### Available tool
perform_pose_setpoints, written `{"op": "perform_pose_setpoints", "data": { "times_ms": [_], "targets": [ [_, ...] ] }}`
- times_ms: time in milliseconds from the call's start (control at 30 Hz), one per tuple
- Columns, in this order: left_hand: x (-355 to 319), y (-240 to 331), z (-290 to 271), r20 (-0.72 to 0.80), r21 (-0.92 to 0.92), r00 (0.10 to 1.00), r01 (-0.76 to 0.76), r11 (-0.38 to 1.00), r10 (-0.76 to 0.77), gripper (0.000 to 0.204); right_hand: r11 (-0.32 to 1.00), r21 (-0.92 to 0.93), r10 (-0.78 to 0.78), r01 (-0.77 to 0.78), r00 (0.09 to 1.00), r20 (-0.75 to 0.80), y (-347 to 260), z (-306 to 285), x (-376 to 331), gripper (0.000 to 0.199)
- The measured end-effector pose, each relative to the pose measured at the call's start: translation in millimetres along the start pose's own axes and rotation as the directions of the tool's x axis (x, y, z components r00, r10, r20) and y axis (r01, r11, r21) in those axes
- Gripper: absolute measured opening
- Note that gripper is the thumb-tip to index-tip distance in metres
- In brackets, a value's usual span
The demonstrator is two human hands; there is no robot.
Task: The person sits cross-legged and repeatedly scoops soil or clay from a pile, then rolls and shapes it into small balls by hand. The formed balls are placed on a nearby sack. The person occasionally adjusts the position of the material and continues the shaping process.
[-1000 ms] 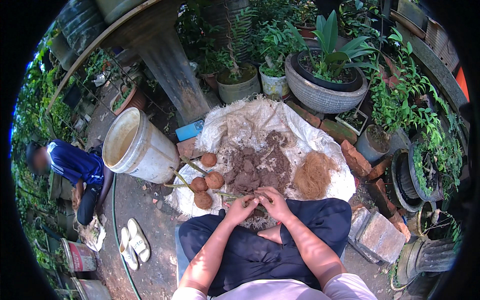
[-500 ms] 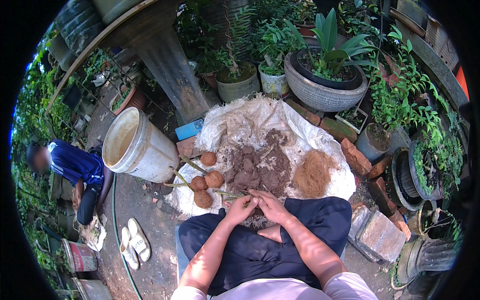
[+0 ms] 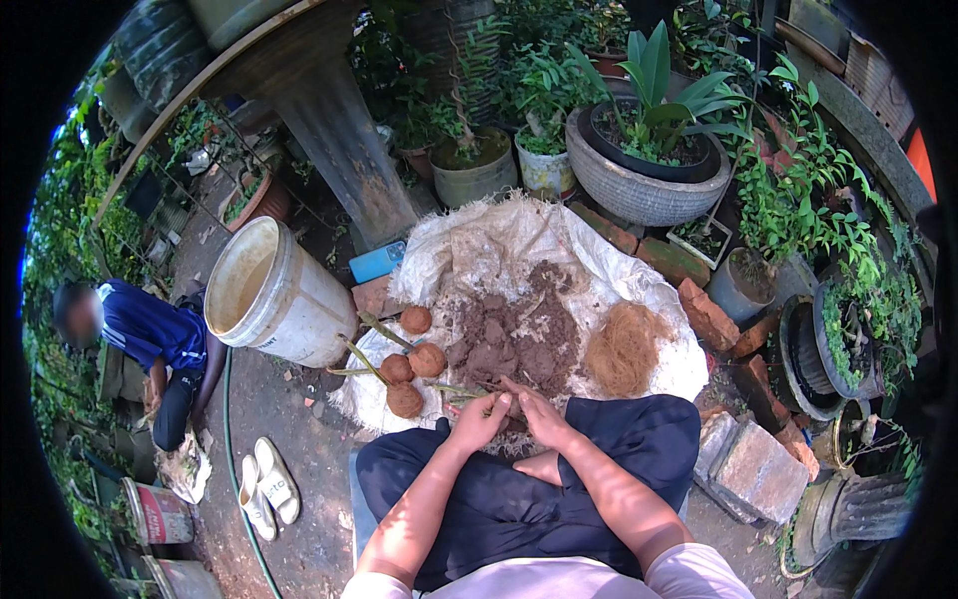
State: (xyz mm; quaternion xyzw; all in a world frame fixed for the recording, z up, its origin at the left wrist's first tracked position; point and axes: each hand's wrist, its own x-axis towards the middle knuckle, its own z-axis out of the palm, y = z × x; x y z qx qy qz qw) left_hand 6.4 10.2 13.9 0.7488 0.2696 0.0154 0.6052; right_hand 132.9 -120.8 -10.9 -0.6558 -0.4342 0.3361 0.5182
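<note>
My left hand (image 3: 481,420) and my right hand (image 3: 544,416) come together over my crossed legs, fingers curled inward and thumbs close. Between them shows a dark bit of something, mostly hidden by the fingers. A green stem (image 3: 456,390) juts out leftward beside my left hand. Just beyond the hands lies a heap of wet brown mud (image 3: 504,344) on a white woven sack (image 3: 454,245). Left of the mud sit several round balls wrapped in brown fibre (image 3: 428,359), with thick green stems. A loose wad of coconut fibre (image 3: 627,347) rests right of it.
A white bucket (image 3: 309,304) leans at left, near a blue phone-like object (image 3: 377,262). Bricks (image 3: 709,314) and stone blocks (image 3: 763,469) line the right. Potted plants (image 3: 649,170) stand behind. Sandals (image 3: 269,484), a hose (image 3: 228,439) and a seated person (image 3: 160,334) are left.
My hands have shifted slightly; the fingers of my right hand are more upright and a small gap has opened between the hands. The things on the sack stay put.
</note>
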Motion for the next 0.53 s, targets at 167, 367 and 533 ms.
{"op": "perform_pose_setpoints", "data": {
  "times_ms": [167,367,533],
  "targets": [
    [-1,2,2,-0.183,0.111,0.969,-0.149,0.982,0.168,0.047,0.997,-0.062,0.05,-0.049,0.998,0.027,0,1,-1,0.048],
    [4,-7,-4,-0.045,0.056,0.999,0.012,0.998,-0.009,0.044,0.994,-0.111,0.014,-0.01,0.999,0.041,-3,4,-5,0.05],
    [3,-5,0,-0.157,0.06,0.985,-0.069,0.996,0.077,0.048,0.998,0.045,-0.055,0.053,0.998,0.036,13,2,4,0.053]
  ]
}}
